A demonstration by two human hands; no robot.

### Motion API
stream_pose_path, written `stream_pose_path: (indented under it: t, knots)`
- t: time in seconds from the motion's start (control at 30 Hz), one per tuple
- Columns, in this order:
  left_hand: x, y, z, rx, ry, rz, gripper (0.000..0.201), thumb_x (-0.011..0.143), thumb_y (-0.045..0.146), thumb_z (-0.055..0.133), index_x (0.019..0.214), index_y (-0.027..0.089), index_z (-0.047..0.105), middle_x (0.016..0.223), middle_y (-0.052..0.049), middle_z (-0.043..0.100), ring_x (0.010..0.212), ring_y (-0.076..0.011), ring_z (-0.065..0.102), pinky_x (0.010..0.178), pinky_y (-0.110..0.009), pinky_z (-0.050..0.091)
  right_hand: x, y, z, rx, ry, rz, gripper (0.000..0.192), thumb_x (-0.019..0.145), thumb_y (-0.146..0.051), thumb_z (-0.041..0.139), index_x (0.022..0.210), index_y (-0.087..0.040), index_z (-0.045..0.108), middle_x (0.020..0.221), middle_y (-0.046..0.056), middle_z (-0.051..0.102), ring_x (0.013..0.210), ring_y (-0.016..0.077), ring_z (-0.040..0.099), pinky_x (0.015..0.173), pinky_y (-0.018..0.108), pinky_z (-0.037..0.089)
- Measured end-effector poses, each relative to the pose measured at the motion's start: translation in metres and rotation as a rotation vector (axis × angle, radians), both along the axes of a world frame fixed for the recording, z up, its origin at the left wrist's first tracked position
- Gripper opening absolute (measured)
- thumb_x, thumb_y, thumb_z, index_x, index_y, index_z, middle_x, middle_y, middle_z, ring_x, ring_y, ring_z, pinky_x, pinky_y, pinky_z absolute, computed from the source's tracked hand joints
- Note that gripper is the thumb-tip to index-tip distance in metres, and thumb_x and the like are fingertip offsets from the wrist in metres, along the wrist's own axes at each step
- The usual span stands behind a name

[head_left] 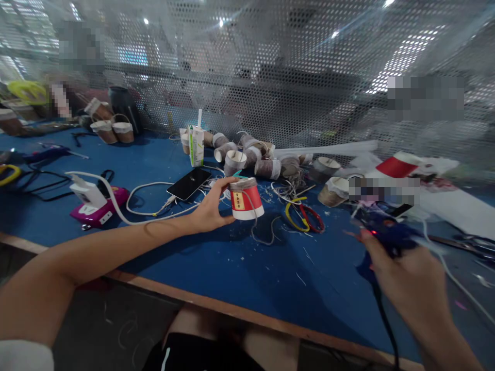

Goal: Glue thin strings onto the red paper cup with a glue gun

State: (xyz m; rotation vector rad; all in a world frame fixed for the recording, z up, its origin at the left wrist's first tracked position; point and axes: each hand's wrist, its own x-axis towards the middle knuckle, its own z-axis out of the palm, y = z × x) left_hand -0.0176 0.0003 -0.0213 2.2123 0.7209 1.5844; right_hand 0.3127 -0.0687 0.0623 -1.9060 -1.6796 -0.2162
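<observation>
My left hand (211,206) holds a small paper cup wrapped in red and white (246,199), lifted a little above the blue table (232,268). A thin grey cord hangs from the cup. My right hand (402,273) grips a blue glue gun (382,232) whose nozzle points left; a red light glows on it and its black cable runs down toward me. The image of that hand is blurred. Yellow and red loops of cord (303,216) lie on the table between the two hands.
Several brown and white paper cups (247,157) lie heaped at the back beside a small drink carton (196,145). A black phone (189,183) and white cables lie left of the cup, near a pink device (101,208). Perforated metal screen (270,77) closes the far side.
</observation>
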Motion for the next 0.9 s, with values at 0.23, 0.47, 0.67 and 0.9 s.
stream_pose_path:
  t: [0.23,0.47,0.67,0.9]
  knots:
    - [-0.001,0.0,-0.002,-0.029,0.002,-0.013,0.08,0.072,0.024,0.072,0.14,0.02,0.03,0.138,-0.018,0.046,0.131,-0.0311,0.05,0.111,-0.052,0.042,-0.066,0.018,0.035,-0.177,1.125,0.292,0.028,0.061,-0.042,0.081,0.063,-0.02,0.064,0.052,0.003,0.061,0.05,0.0203,0.06,0.045,0.032,0.054]
    - [-0.001,-0.002,0.002,-0.038,0.031,0.003,0.078,0.074,0.027,0.072,0.139,0.021,0.029,0.138,-0.018,0.045,0.131,-0.0315,0.049,0.111,-0.052,0.043,-0.083,0.038,0.023,-0.396,1.19,0.639,0.045,0.08,-0.055,0.066,0.058,-0.016,0.06,0.031,-0.003,0.04,0.023,0.0076,0.035,0.023,0.019,0.028]
    - [-0.001,-0.002,0.002,-0.001,0.074,0.044,0.078,0.073,0.024,0.074,0.138,0.021,0.031,0.136,-0.017,0.048,0.129,-0.0314,0.051,0.109,-0.052,0.044,-0.078,0.028,0.002,-0.309,1.095,0.704,0.03,0.073,-0.042,0.077,0.064,-0.016,0.066,0.032,-0.006,0.043,0.02,0.0104,0.037,0.021,0.023,0.033]
    - [-0.005,-0.005,0.007,0.089,0.188,0.115,0.076,0.074,0.028,0.075,0.138,0.02,0.035,0.133,-0.016,0.052,0.126,-0.0306,0.053,0.107,-0.051,0.046,-0.076,0.02,-0.017,-0.075,0.668,0.726,0.038,0.079,-0.04,0.072,0.049,-0.022,0.06,0.04,-0.002,0.056,0.034,0.0153,0.055,0.042,0.031,0.053]
